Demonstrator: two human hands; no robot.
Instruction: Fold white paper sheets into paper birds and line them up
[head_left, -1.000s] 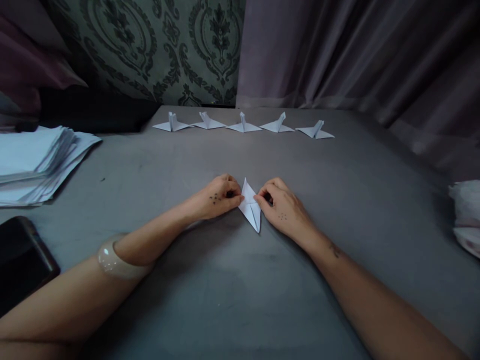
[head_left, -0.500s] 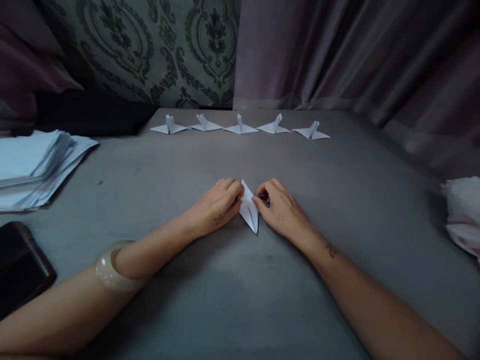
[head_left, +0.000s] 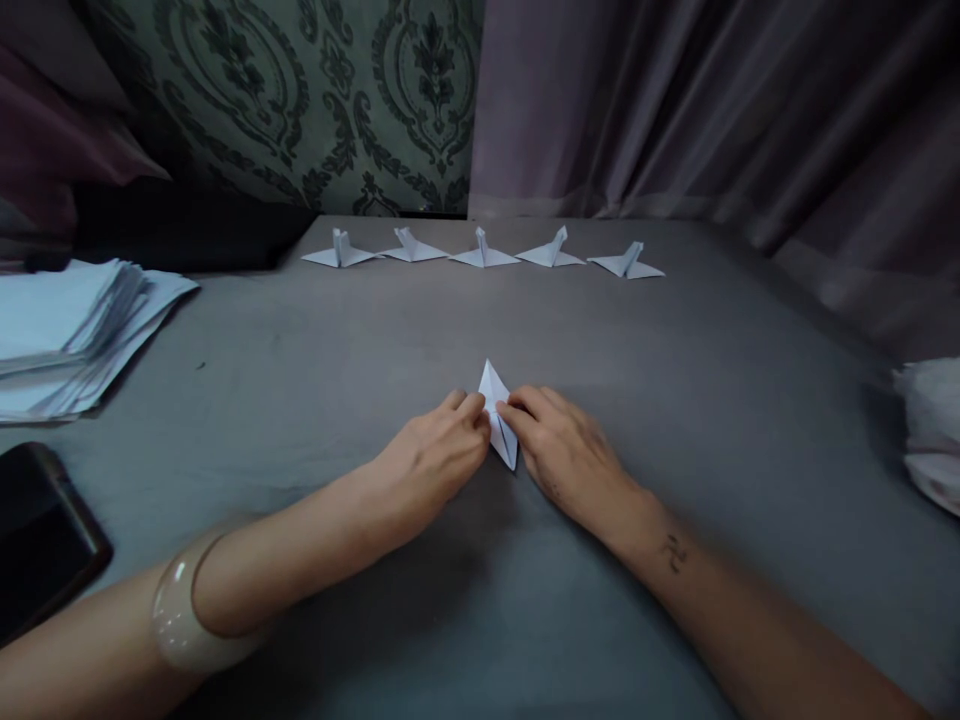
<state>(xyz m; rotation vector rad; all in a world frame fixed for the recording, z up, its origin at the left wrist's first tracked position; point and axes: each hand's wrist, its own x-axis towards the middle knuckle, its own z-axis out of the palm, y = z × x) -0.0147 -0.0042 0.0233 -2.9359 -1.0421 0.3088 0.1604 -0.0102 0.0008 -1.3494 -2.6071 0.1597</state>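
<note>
A folded white paper diamond [head_left: 495, 400], long and narrow with a slit down its nearer half, lies on the grey surface between my hands. My left hand [head_left: 442, 450] has its fingers closed at the paper's left edge. From the other side, my right hand [head_left: 566, 445] pinches the right edge with thumb and fingers near the middle. The fingertips cover parts of both side edges. Beyond them, several folded white paper cranes [head_left: 482, 250] stand in a row along the far edge, wings spread.
A stack of white paper [head_left: 67, 330] lies at the left, with a dark phone [head_left: 45, 540] nearer me. Black cloth [head_left: 187, 230] sits at the back left. A crumpled whitish bundle [head_left: 934, 430] is at the right edge. Purple curtains [head_left: 585, 110] hang behind.
Both hands have shifted slightly toward me along the paper, and the left forearm and its bangle have come nearer. More of the paper's far tip shows. The cranes stay put.
</note>
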